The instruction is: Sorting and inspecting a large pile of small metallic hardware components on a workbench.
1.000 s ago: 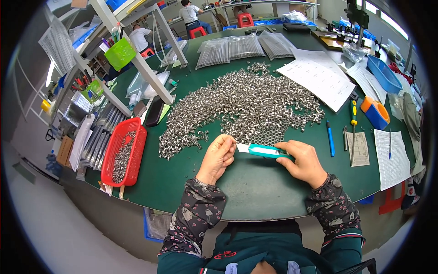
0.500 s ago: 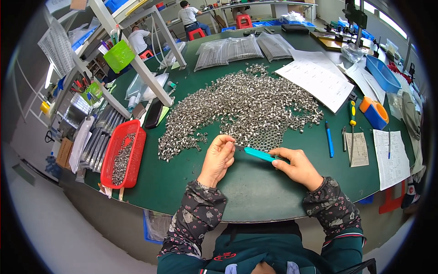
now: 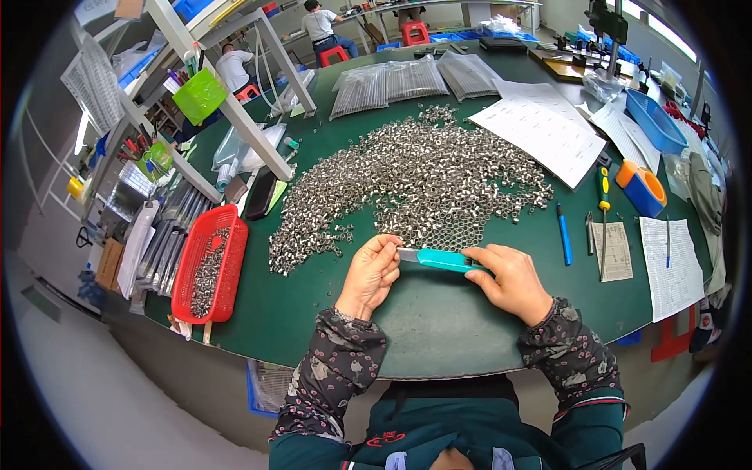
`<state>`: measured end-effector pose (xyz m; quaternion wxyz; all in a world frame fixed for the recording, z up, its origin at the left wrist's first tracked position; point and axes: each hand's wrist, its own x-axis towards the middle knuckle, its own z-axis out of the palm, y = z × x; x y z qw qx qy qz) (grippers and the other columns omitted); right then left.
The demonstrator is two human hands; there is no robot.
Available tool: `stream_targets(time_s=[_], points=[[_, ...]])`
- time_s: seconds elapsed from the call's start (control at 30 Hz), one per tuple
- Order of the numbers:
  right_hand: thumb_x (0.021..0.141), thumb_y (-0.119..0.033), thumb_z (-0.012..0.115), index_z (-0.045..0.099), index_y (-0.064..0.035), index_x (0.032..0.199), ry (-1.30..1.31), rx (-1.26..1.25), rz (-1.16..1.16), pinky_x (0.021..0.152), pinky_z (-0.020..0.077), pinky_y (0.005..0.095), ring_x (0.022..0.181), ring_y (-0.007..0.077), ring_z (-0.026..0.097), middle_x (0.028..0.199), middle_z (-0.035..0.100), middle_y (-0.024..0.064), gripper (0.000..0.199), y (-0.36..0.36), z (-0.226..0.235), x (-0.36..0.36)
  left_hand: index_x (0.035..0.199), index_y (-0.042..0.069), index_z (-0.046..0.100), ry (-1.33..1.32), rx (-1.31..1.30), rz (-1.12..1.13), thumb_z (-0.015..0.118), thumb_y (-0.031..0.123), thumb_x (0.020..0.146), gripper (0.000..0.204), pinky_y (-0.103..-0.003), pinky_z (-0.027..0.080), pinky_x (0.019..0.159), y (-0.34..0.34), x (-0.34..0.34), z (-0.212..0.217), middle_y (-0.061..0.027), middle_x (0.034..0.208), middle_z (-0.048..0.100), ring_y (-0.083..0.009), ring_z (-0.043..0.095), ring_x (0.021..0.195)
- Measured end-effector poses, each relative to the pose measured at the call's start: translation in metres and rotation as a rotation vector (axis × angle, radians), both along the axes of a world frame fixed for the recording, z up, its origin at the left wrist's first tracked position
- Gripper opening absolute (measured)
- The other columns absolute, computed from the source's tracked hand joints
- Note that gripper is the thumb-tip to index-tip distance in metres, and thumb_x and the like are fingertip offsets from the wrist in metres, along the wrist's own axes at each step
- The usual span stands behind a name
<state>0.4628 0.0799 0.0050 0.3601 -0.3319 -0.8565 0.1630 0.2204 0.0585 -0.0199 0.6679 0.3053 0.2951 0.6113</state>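
So the turquoise utility knife [image 3: 443,260] is right in front of me, held over the near part of the green counter [image 3: 450,329], with its blade [image 3: 408,254] out and pointing left. My right hand [image 3: 509,278] is clamped on the back end of the handle. My left hand [image 3: 372,270] has thumb and fingertips pinched together right at the blade's tip; can't tell if there's some tiny part between them.

That's the bit that bugs me: bare skin next to a bare edge. If the handle twists in my grip or I push a touch too hard, I reckon the blade could skid and nick a fingertip. Sideways pressure might snap the tip too.

Just beyond my hands is a big heap of silvery rings [image 3: 439,172], all loose, so a bumped knuckle would probably scatter some. Off to my left the red basket [image 3: 233,274] holds more small metal bits, near a black phone-shaped thing [image 3: 261,196]. On the right there's a blue pen [image 3: 565,235], a yellow-handled screwdriver [image 3: 603,188] and an orange-and-blue tape dispenser [image 3: 641,188], all well away from the blade; papers [image 3: 540,137] and clear bags of thin rods [image 3: 415,81] lie past the heap
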Motion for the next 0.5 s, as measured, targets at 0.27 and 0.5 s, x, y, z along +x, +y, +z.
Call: stream_targets(time_s=[0.27, 0.5], points=[[0.068, -0.011, 0.068, 0.059, -0.0071, 0.098, -0.024, 0.333, -0.043, 0.055, 0.0425, 0.0361, 0.064, 0.0241, 0.053, 0.068, 0.05, 0.006, 0.032, 0.0032, 0.0063, 0.0005, 0.097, 0.002, 0.056, -0.02, -0.074, 0.003, 0.054, 0.012, 0.089, 0.013, -0.015, 0.022, 0.038, -0.0008, 0.0011, 0.0024, 0.0001, 0.074, 0.051, -0.0015, 0.03, 0.048], [0.07, -0.013, 0.067, 0.059, -0.008, 0.098, 0.002, 0.139, -0.06, 0.055, 0.0428, 0.0363, 0.064, 0.0254, 0.054, 0.068, 0.052, 0.0075, 0.03, 0.0, 0.0024, -0.0004, 0.098, 0.001, 0.056, 0.012, -0.037, 0.044, 0.051, 0.014, 0.09, 0.016, -0.014, 0.024, 0.039, 0.0005, -0.0014, 0.0, -0.0006, 0.077, 0.051, -0.0011, 0.032, 0.049]])
